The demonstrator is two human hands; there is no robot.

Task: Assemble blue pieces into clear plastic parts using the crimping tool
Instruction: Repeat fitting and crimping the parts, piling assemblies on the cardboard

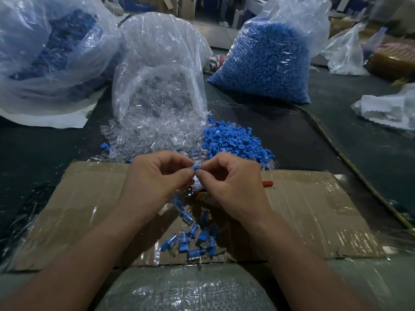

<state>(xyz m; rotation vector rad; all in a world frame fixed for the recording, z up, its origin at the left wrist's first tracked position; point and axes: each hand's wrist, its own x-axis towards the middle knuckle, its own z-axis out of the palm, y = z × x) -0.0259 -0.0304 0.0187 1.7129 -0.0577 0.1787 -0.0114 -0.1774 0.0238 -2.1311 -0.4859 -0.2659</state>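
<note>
Bubble-wrapped rounded bundle [186, 288] nearest, taped brown cardboard sheet [314, 209] beyond it scattered with clear plastic parts [193, 240] holding blue inserts, above these left hand [157, 176] and right hand [233, 178] — fingers curled, fingertips pinching one small blue plastic piece [196, 168] between them.

small blue piece [196, 167] at top of clear part [197, 184], held mid-air

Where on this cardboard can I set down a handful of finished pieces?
The cardboard is bare left of the left hand and right of the right hand, past the red handle. Crowded: finished pieces between the forearms, clear parts and blue pieces heaped behind the hands.
</note>
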